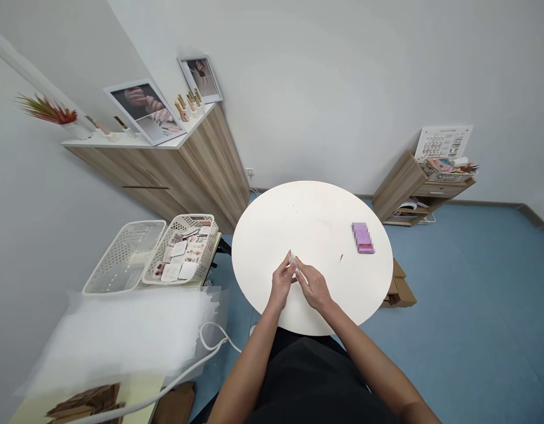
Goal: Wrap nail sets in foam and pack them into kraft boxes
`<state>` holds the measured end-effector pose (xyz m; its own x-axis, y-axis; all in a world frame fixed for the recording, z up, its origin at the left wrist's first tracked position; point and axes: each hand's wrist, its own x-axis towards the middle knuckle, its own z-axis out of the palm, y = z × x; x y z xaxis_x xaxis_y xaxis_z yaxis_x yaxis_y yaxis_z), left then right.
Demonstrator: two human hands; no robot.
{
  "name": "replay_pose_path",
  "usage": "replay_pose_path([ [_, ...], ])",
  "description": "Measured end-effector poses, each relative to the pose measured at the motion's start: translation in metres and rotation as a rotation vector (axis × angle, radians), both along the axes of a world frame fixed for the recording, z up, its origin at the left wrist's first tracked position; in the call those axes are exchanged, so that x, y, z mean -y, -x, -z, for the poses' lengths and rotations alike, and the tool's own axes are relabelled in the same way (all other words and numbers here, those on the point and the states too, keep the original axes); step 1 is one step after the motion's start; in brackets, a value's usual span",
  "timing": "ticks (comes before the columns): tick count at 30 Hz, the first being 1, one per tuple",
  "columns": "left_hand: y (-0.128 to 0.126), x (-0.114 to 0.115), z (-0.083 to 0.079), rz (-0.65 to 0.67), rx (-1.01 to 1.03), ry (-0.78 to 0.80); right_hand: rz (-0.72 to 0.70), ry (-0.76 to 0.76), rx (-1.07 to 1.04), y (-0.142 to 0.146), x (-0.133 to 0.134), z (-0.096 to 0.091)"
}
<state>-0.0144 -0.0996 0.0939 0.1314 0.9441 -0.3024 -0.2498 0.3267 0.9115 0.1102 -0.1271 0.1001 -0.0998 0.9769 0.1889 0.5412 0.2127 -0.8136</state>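
Observation:
Both my hands meet over the near part of a round white table (316, 206). My left hand (282, 283) and my right hand (313, 285) are closed in a pinch on a small pale object (292, 258) held between their fingertips; it is too small to name. A pink-purple flat block (362, 238) lies on the table to the right, apart from my hands. A tiny dark speck (341, 257) sits on the tabletop between the block and my right hand.
To the left stand two white perforated baskets (125, 253), one holding several cards (183, 253). A wooden cabinet (183, 165) with framed pictures runs along the left wall. A low wooden shelf (413, 188) stands at the back right. Cardboard (399, 288) lies under the table's right edge.

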Motion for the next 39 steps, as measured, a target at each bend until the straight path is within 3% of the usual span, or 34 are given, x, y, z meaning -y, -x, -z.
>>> replay_pose_path([
  [4, 0.004, 0.001, 0.004, 0.008, 0.015, 0.004, 0.031, 0.045, -0.141, -0.001, 0.001, 0.008],
  [10, 0.018, -0.003, 0.015, 0.055, 0.234, 0.145, 0.118, 0.336, -0.596, -0.018, -0.009, 0.018],
  [14, 0.024, -0.008, 0.046, 0.027, 0.368, 0.323, 0.282, 0.518, -0.729, -0.029, -0.017, 0.038],
  [19, 0.031, -0.005, 0.099, -0.102, 0.262, 0.553, 0.477, 0.716, -0.771, -0.034, -0.02, 0.09],
  [23, 0.046, 0.003, 0.12, -0.16, 0.176, 0.552, 0.512, 0.796, -0.769, -0.034, -0.024, 0.121],
  [28, 0.076, 0.013, 0.123, -0.152, 0.081, 0.488, 0.463, 0.827, -0.726, -0.025, -0.031, 0.138],
  [31, 0.096, 0.015, 0.12, -0.149, 0.016, 0.44, 0.464, 0.769, -0.636, -0.018, -0.034, 0.147],
  [35, 0.129, 0.007, 0.111, -0.166, -0.073, 0.326, 0.561, 0.551, -0.258, -0.009, -0.043, 0.155],
  [39, 0.171, -0.008, 0.088, -0.248, -0.147, 0.141, 0.56, 0.318, 0.082, 0.019, -0.066, 0.146],
])
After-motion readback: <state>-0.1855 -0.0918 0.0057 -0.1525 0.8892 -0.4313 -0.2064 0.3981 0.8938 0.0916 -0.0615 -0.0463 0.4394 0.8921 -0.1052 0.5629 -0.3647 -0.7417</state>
